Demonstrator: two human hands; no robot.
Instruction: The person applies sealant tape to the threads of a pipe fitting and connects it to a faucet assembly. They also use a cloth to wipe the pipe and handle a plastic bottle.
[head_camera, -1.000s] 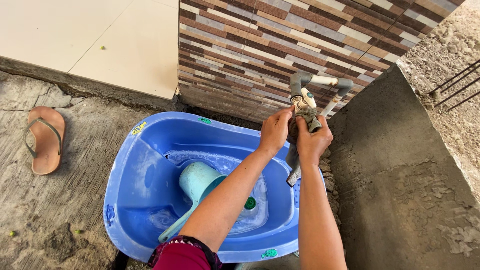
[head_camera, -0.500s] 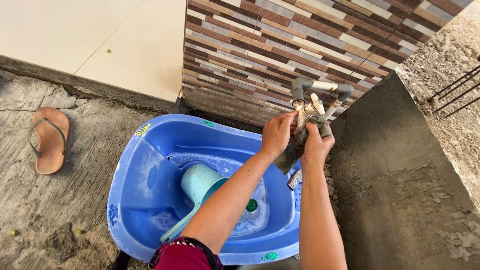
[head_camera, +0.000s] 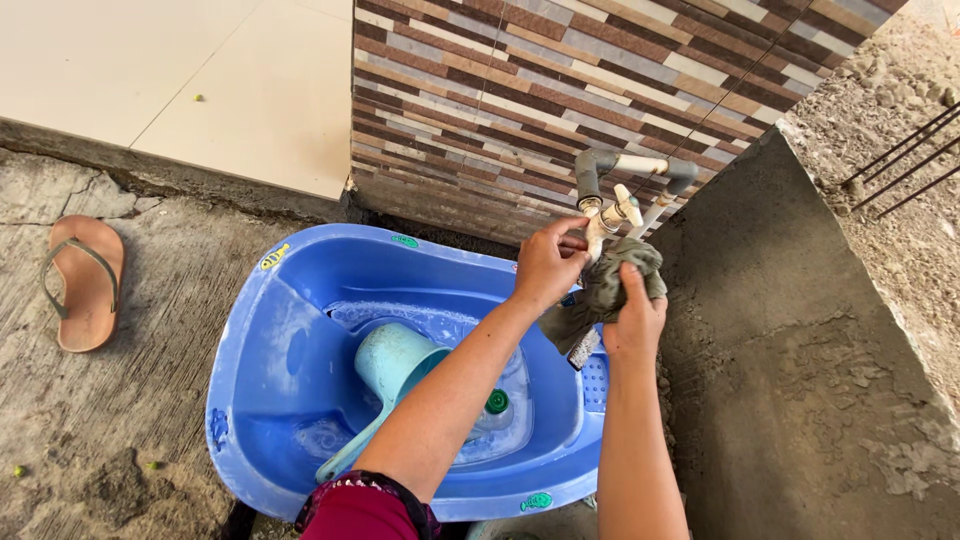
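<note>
l hand (head_camera: 548, 265) fingers on tap (head_camera: 612, 215) — r hand (head_camera: 634, 322) grips rag (head_camera: 600, 295)

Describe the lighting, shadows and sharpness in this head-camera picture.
Head view: soft, even daylight, no harsh glare; faint shadow beneath the blue tub; left hand, right hand and grey cloth at the tap are sharp; wide-angle lens bends the tiled wall.

1 brown sandal (head_camera: 83, 282) | teal scoop (head_camera: 392, 380) in blue tub (head_camera: 300, 300) | striped tile wall (head_camera: 520, 90)
</note>
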